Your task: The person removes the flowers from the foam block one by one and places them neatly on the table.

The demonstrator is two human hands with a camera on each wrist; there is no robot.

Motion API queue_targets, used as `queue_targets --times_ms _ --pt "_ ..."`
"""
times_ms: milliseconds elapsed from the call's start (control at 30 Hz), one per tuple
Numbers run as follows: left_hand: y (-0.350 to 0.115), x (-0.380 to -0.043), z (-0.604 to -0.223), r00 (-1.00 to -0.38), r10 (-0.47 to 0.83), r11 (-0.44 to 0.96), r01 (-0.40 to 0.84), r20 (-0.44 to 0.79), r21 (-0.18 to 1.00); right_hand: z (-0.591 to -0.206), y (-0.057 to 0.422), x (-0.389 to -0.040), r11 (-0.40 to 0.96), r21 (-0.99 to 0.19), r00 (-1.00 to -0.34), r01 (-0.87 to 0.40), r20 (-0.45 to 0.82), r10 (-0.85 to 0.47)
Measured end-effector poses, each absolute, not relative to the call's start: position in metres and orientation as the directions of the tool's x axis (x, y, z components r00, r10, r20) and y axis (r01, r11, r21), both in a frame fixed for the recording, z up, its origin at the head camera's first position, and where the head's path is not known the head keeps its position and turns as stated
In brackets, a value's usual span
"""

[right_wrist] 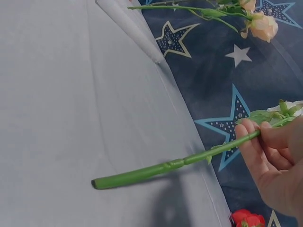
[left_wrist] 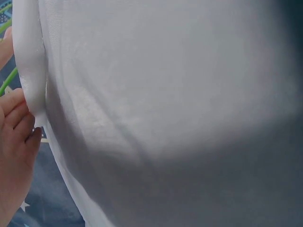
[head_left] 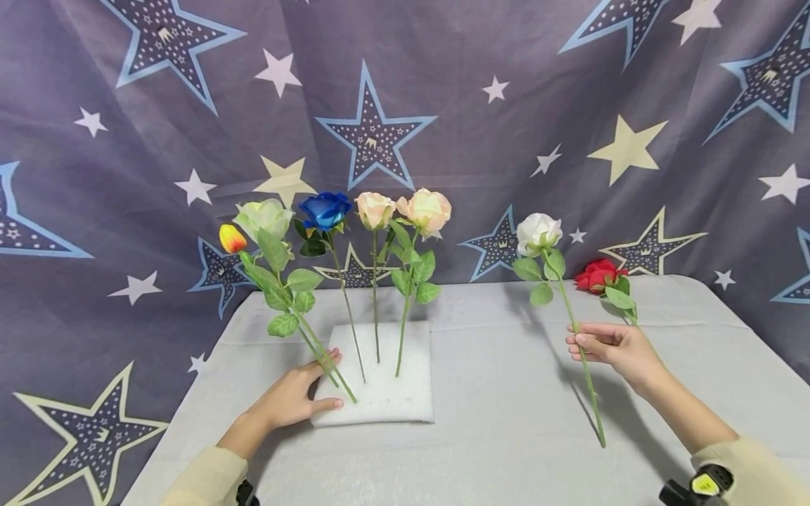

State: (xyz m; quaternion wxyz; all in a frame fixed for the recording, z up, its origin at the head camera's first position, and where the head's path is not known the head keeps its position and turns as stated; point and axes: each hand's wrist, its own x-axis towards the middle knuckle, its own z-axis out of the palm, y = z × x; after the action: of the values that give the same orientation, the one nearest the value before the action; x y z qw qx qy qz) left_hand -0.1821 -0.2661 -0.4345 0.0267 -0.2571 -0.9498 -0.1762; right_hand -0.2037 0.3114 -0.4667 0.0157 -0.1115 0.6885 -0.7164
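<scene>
In the head view, the right hand point(head_left: 623, 351) pinches the green stem of a white artificial rose point(head_left: 540, 235) between thumb and fingers; the rose leans left, its stem over the right part of the grey cloth-covered table point(head_left: 506, 393). The left hand point(head_left: 285, 400), thumb and fingers spread apart, rests against the left edge of a flat white foam block point(head_left: 405, 404). Standing in the block are a red-and-yellow tulip point(head_left: 232, 239) and a pale green-white rose point(head_left: 266, 219), both tilted left, a dark blue rose point(head_left: 325, 211), and two peach roses point(head_left: 426, 209). A red rose point(head_left: 598, 275) lies near the back, beyond the right hand.

In the left wrist view, the left hand's fingertips touch the block's side; a green stem shows just beside them, though its flower is out of frame.

In the right wrist view, the right hand pinches the stem near the bloom, which the frame edge cuts off; the dark cut end points away across the table. The red rose peeks in at the bottom edge.
</scene>
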Motion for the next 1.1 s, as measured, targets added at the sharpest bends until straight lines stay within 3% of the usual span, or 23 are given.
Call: queue_targets --times_ms 300,567,767,1100 --pt "-0.266 -0.181 -0.434 -0.864 0.483 0.805 0.502 0.142 0.317 -0.469 0.33 -0.201 -0.058 -0.997 -0.988 -0.04 0.048 -0.144" --pt "-0.266 -0.182 -0.434 -0.867 0.48 0.803 0.497 0.137 0.328 -0.445 0.332 -0.187 -0.08 -0.995 -0.965 -0.057 0.076 -0.252" --pt "-0.265 -0.183 -0.433 -0.867 0.48 0.804 0.496 0.134 0.329 -0.414 0.32 -0.169 -0.115 -0.992 -0.976 0.042 -0.016 -0.218" --pt "-0.266 -0.182 -0.433 -0.867 0.482 0.808 0.496 0.128 0.316 -0.419 0.33 -0.17 -0.054 -0.988 -0.978 0.148 -0.138 -0.158"
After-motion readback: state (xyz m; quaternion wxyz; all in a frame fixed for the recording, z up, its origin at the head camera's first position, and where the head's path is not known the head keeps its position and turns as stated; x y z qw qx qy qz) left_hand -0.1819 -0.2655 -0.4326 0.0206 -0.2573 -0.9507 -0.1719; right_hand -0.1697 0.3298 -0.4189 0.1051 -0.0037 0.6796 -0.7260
